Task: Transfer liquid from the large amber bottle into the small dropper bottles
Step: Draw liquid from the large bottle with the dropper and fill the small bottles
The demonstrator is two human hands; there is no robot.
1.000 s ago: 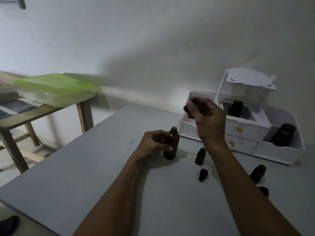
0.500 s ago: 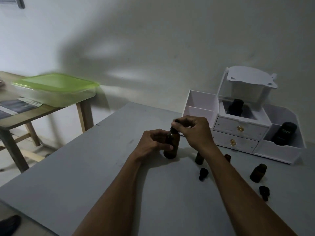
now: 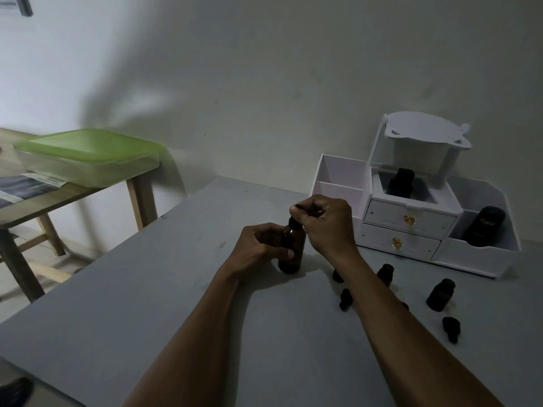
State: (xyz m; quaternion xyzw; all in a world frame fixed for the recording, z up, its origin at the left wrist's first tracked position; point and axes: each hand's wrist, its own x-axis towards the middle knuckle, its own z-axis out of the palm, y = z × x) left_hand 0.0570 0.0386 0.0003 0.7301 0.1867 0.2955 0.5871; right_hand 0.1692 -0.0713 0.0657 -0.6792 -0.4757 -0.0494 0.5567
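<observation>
Amber bottle (image 3: pixel 290 251) stands upright mid-counter (image 3: pixel 147 289), left hand (image 3: pixel 258 248) wrapped around it, right hand (image 3: pixel 323 221) pinching its dropper cap (image 3: pixel 294 222). Small bottles (image 3: pixel 440 294) sit uncapped nearby; filling likely remains.

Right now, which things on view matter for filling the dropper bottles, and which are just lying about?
Job:
big amber bottle, gripped by left hand
right hand at its cap
small bottles
loose dropper caps

Lying about:
white organizer
green-lidded box
wooden side table
</observation>
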